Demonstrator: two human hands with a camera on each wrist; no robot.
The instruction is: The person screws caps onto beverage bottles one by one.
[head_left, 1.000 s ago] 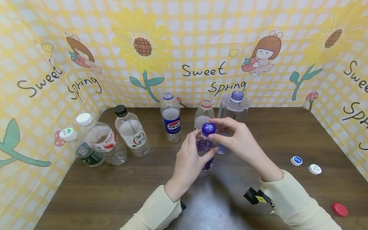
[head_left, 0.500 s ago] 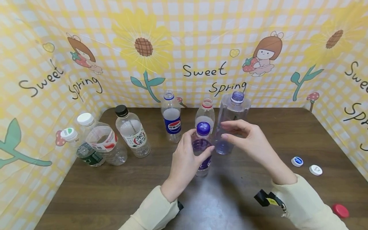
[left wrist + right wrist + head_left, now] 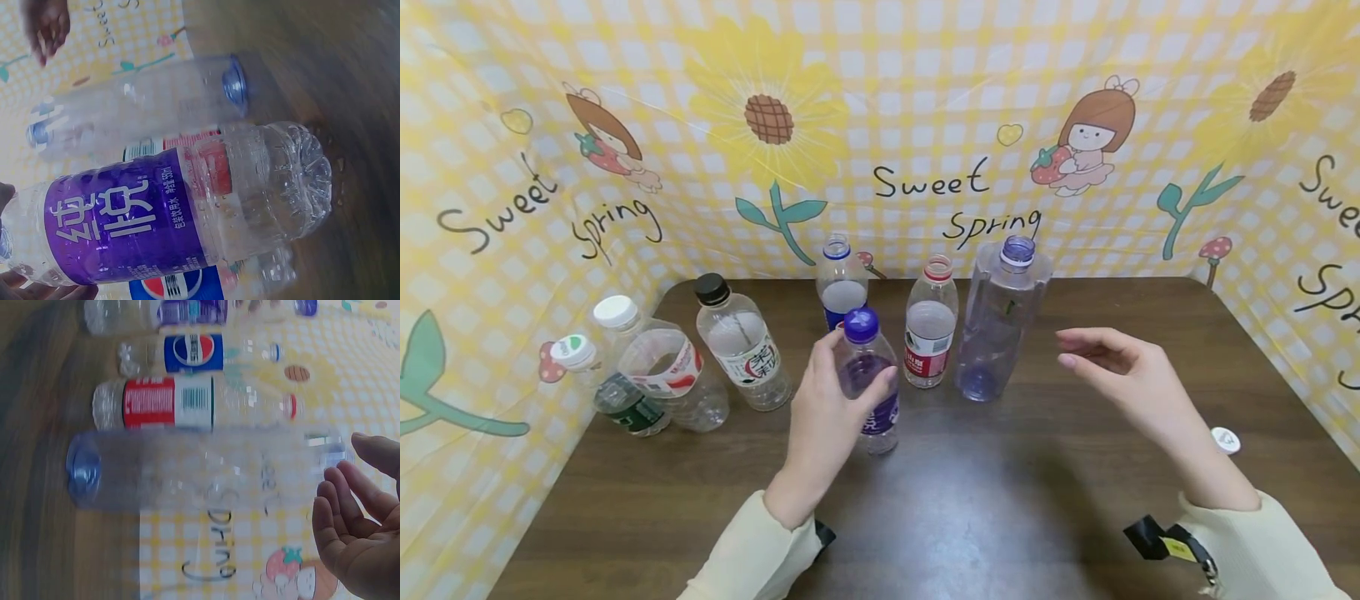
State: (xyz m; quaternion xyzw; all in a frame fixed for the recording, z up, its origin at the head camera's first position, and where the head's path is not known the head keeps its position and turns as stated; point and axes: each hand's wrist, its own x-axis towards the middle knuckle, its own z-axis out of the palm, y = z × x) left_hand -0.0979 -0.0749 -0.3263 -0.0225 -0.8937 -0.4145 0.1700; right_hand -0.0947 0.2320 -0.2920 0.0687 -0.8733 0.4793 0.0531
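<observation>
My left hand [image 3: 827, 412] grips a clear bottle with a purple label [image 3: 878, 408] and a blue-purple cap [image 3: 861, 325] on its neck. In the left wrist view, the label of this purple-labelled bottle [image 3: 125, 219] faces the camera; whether its base touches the table cannot be told. To the right, my right hand [image 3: 1131, 379] is held above the table with relaxed fingers and nothing in them. Nearest to it stands a large uncapped bluish bottle [image 3: 996, 333]. An uncapped red-labelled bottle [image 3: 931, 333] stands beside that one.
Behind the held bottle is an uncapped Pepsi bottle [image 3: 842, 287], partly hidden. Capped bottles stand at the left: a black-capped one [image 3: 745, 358], a white-capped one [image 3: 681, 383] and a green-labelled one [image 3: 632, 404]. A loose white cap [image 3: 1227, 440] lies by the right forearm.
My right hand has let go of the blue-purple cap and moved right. My left hand has carried the purple-labelled bottle left, now in front of the Pepsi bottle.
</observation>
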